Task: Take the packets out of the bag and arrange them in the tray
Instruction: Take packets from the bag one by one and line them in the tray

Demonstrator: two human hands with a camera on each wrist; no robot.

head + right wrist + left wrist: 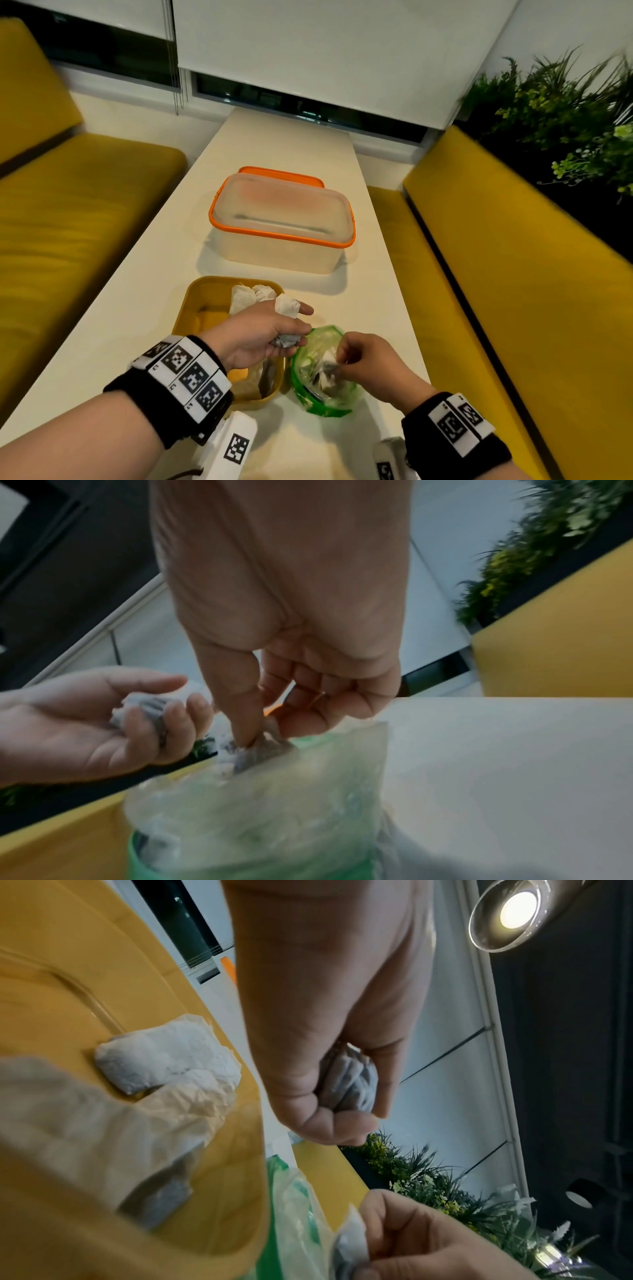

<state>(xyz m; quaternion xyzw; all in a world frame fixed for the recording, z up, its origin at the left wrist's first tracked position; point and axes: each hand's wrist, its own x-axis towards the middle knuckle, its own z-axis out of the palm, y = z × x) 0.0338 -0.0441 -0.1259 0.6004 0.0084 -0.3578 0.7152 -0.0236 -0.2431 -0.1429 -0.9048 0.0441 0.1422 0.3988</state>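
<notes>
no legible text, only coded square markers on wristbands [186, 370]

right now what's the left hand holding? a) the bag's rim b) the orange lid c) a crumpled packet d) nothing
c: the left hand curls round a crumpled packet above the tray, while the right hand pinches another at the bag mouth.

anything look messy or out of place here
The packets in the yellow tray lie crumpled in a loose heap, not in rows, and one hangs over its far right rim. The left hand holds another, scrunched packet. Nothing looks spilled.
</notes>
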